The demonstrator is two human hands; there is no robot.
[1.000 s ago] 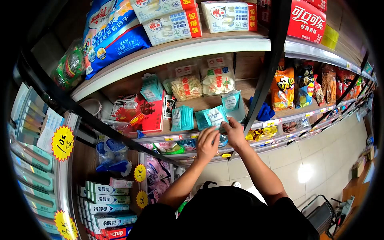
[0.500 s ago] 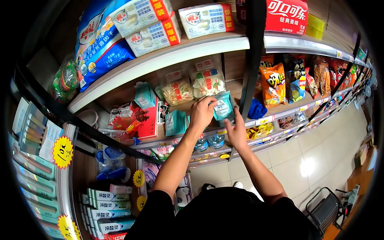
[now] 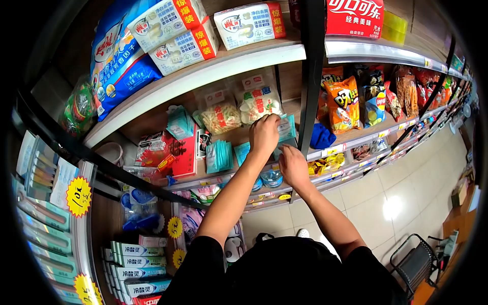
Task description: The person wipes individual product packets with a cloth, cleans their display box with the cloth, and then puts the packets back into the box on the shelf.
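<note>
My left hand is over the middle shelf, its fingers closed at the upper left edge of a small teal packet. Just below, my right hand has its fingers curled together by the packets; a greyish-teal edge shows at its fingertips, but what it grips is hidden. To the left of my forearm stands a row of similar teal packets, with another teal packet partly behind my wrist. Two clear bags of pale snacks, one bag and a second bag, stand behind my hands.
White soap packs lie on the upper shelf. A black upright post rises right of my hands, beside a blue cloth and an orange snack bag. Toothpaste boxes are stacked at lower left.
The teal packet was tilted between both hands; now it is upright nearer the shelf's back. My right hand has moved lower and left, with its fingers curled. The view has shifted slightly.
</note>
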